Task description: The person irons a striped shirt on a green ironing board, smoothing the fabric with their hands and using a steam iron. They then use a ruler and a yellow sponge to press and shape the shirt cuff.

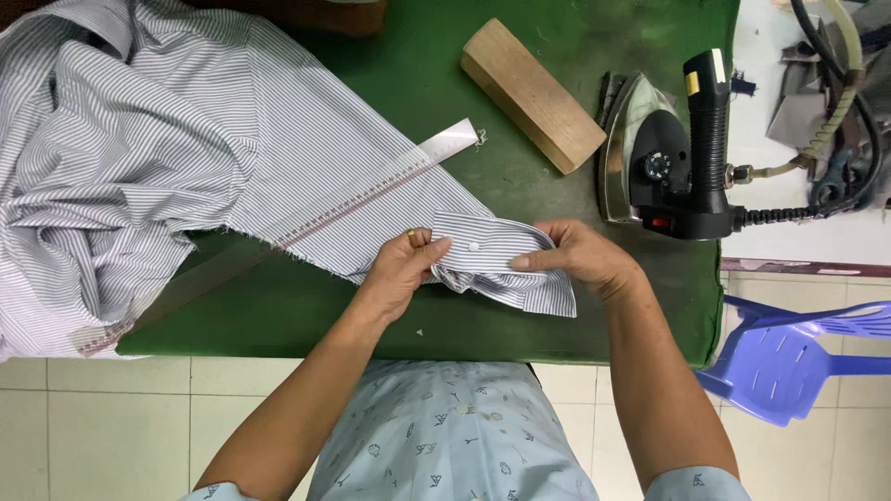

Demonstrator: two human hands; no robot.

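A grey-and-white striped shirt [158, 139] lies bunched over the left of a green padded table [306, 315]. Its sleeve runs toward me and ends in a cuff [501, 264] with a small white button. My left hand [404, 269], a ring on one finger, pinches the cuff's left end. My right hand [580, 255] grips the cuff's right end with the fingers curled over its upper edge. Both hands hold the cuff just above the table top.
A clear plastic ruler [306, 218] lies slantwise across the sleeve. A wooden block [531, 95] sits at the back. A black-handled steam iron [664, 153] rests on its side at the right, hose trailing off. A blue plastic chair [798, 357] stands lower right.
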